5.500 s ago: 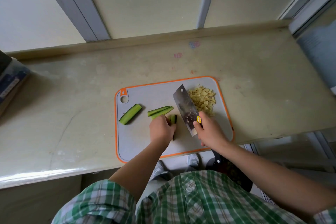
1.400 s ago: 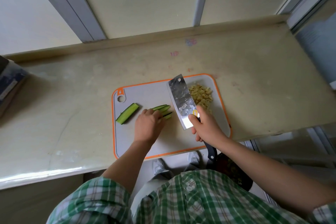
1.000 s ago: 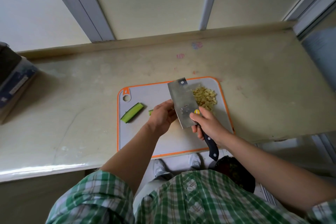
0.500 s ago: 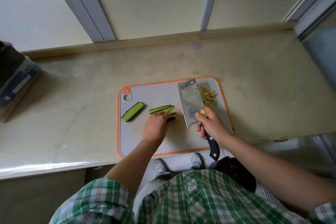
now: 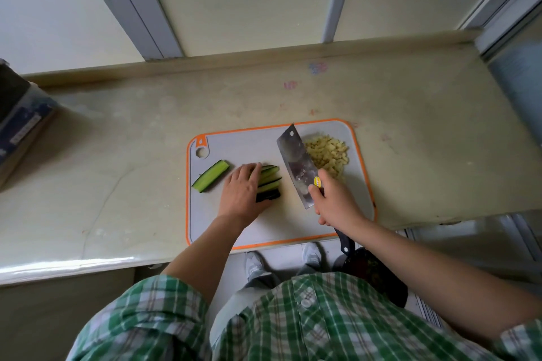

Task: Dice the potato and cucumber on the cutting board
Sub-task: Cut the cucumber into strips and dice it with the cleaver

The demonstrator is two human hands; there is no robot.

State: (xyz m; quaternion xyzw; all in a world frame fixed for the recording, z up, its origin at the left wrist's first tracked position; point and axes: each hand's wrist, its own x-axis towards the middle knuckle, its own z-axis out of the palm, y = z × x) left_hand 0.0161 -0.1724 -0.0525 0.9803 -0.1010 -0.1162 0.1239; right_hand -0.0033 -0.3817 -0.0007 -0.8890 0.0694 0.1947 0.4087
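**Cucumber strips bunched, cleaver ready beside them**

Head view: the left hand (image 5: 240,193) lies flat on the cucumber strips (image 5: 269,181) mid-board, fingers straight and close together, pressing down. Half a second ago the strips lay looser; a second ago this hand was up at the blade. Now the strips sit side by side, their ends facing the cleaver (image 5: 295,161). The right hand (image 5: 334,204) is curled round the handle. The blade is tilted just right of the strips, and whether its edge touches the cutting board (image 5: 264,142) is unclear. The diced potato (image 5: 327,154) is piled at the far right corner. One cucumber piece (image 5: 210,180) lies apart on the left. Likely next are crosswise cuts, so the potato looks done and the cucumber only partly.
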